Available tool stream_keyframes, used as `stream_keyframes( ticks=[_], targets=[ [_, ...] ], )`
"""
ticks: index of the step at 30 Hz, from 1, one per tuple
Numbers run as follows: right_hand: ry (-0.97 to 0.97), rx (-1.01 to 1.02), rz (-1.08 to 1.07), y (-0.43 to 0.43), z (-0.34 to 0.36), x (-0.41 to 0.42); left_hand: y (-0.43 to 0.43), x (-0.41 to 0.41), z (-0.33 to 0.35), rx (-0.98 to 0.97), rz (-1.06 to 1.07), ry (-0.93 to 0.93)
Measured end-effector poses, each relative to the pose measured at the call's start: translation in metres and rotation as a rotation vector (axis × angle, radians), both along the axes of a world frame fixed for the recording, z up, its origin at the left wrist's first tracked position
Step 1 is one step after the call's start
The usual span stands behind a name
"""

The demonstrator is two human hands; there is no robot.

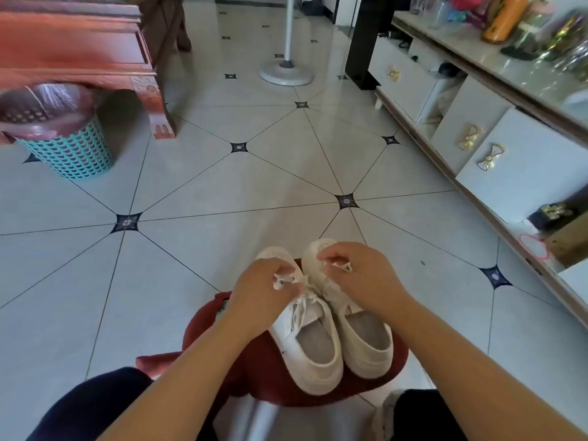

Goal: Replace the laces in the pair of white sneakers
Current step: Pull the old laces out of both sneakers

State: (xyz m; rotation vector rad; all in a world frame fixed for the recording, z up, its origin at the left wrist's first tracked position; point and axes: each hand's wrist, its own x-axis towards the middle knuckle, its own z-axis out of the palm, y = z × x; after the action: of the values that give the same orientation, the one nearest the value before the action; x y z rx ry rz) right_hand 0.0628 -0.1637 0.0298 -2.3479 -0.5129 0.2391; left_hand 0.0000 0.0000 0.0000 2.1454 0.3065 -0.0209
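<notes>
Pinching lace ends (280, 280) in left hand (264, 283) and right hand (361, 270), just above the sneakers (318, 375) lying side by side, toes away.

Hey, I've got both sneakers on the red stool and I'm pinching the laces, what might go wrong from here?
1. The left hand and right hand each pinch only a short bit of lace; it may slip free under tension.
2. Both sneakers sit on the small red stool, heels near its edge; a hard tug might slide one onto the tile floor.
</notes>
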Motion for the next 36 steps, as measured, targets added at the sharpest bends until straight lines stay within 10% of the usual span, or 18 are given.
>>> stream_keyframes(
  ticks=[16,30,36],
  targets=[
    [-0.052,-0.27,0.204,0.015,-0.033,-0.019,-0.009,-0.005,-0.027,0.258,-0.092,0.031],
    [-0.328,-0.154,0.308,0.026,-0.03,-0.03,0.011,-0.006,-0.019,-0.111,-0.062,0.108],
    [0.092,0.462,-0.148,0.004,0.014,-0.017,0.01,-0.007,-0.016,-0.076,-0.085,0.091]
  ],
)
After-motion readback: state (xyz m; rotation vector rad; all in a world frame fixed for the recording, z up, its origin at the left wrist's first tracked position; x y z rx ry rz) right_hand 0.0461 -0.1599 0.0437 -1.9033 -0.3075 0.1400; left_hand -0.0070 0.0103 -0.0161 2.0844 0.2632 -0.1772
